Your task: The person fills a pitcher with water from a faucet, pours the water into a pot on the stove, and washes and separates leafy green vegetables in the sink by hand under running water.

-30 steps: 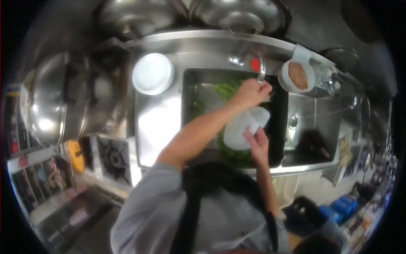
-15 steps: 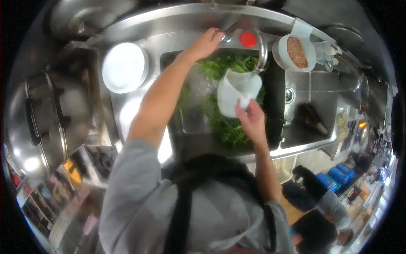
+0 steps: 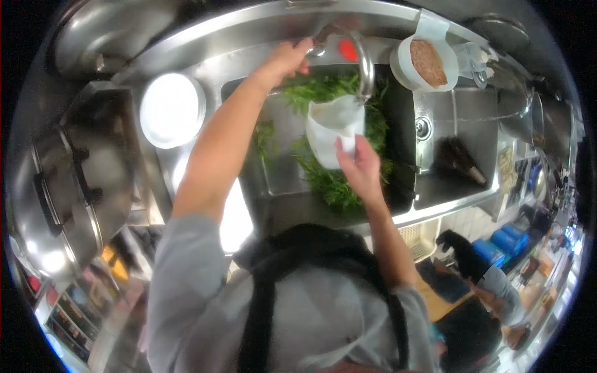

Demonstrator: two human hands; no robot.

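Over the greens [image 3: 339,186] in the large sink basin [image 3: 273,180], the white pitcher [image 3: 323,140] sits at the centre of this clock; the right hand [image 3: 360,165] holds its handle from five o'clock, fingers closed around it; the curved faucet [image 3: 367,71] comes down at one o'clock, its end at the pitcher's rim. At eleven o'clock the left hand [image 3: 289,62] reaches the faucet's base, fingers curled in narrow; whether they grip the metal I cannot tell; a red round thing [image 3: 347,50] lies at twelve. Toward nine o'clock stand stacked white plates [image 3: 172,110]; toward two, a white container [image 3: 403,68] bears something brown and minced [image 3: 428,63]; a drain [image 3: 423,128] shows at three, in the smaller basin [image 3: 457,115].
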